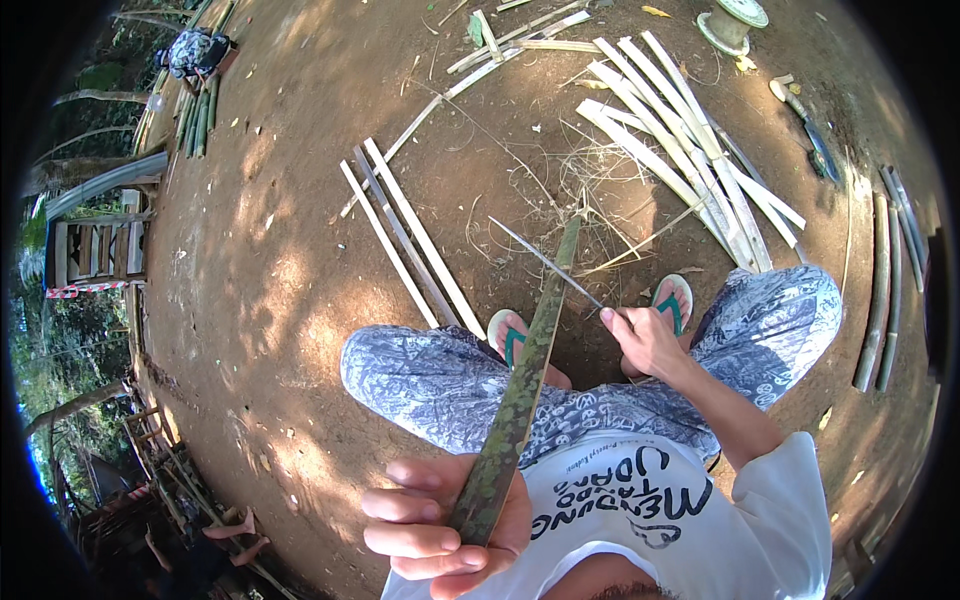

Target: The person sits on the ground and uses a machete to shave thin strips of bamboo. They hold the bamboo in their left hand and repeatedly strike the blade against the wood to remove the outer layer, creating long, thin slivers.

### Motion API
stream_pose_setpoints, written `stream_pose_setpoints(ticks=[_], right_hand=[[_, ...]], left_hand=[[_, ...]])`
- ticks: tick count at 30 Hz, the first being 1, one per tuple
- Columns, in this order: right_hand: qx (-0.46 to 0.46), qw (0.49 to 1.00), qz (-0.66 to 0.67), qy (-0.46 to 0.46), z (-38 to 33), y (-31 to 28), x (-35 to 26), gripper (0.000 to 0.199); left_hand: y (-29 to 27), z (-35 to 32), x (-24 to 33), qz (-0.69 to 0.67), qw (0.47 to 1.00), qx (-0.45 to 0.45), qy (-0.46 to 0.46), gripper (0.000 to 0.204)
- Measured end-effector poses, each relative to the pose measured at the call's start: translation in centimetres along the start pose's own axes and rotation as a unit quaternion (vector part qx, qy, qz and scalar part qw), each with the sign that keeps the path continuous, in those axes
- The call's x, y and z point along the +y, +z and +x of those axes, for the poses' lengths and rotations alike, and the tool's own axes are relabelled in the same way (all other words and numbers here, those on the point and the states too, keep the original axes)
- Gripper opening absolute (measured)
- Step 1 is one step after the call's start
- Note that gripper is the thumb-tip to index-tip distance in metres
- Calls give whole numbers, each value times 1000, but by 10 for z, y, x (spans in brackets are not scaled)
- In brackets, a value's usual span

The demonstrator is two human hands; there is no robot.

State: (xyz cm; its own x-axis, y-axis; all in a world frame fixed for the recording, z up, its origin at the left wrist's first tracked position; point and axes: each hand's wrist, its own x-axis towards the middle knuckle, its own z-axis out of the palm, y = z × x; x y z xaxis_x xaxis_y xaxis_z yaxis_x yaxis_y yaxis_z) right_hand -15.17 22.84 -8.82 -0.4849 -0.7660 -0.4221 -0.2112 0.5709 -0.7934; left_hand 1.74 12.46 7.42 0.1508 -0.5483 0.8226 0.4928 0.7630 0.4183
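Observation:
My left hand [425,520] is closed around the near end of a long, mottled green-brown bamboo strip [518,405]. The strip slants away between my knees, its far tip reaching a heap of thin shavings [600,165] on the ground. In my right hand [648,342] is a knife with a long, narrow blade [540,258]; its handle is hidden by my fingers. The blade crosses the strip's far half, pointing up and to the left. Whether its edge touches the strip, I cannot tell.
Pale split bamboo strips [700,140] lie piled ahead on the right, several more [405,240] on the left. A large knife [812,135] rests far right, near bamboo poles [878,290]. A round spool [732,25] stands at the back. My sandalled feet [672,298] flank the strip.

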Motion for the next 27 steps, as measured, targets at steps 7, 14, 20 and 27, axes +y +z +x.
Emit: stream_pose_setpoints(ticks=[7,14,20,27], right_hand=[[-63,965,78,-245,-14,7,-23,44],[-22,993,-29,-113,26,9,-2,49],[-5,1000,9,-29,44,24,23,60],[-44,985,14,-166,30,16,-15,47]], left_hand=[[41,9,-15,-504,829,195,144,34],[20,6,-30,-385,905,98,151,40],[-3,12,-8,35,997,72,2,43],[-11,8,-11,-82,996,-12,-36,41]])
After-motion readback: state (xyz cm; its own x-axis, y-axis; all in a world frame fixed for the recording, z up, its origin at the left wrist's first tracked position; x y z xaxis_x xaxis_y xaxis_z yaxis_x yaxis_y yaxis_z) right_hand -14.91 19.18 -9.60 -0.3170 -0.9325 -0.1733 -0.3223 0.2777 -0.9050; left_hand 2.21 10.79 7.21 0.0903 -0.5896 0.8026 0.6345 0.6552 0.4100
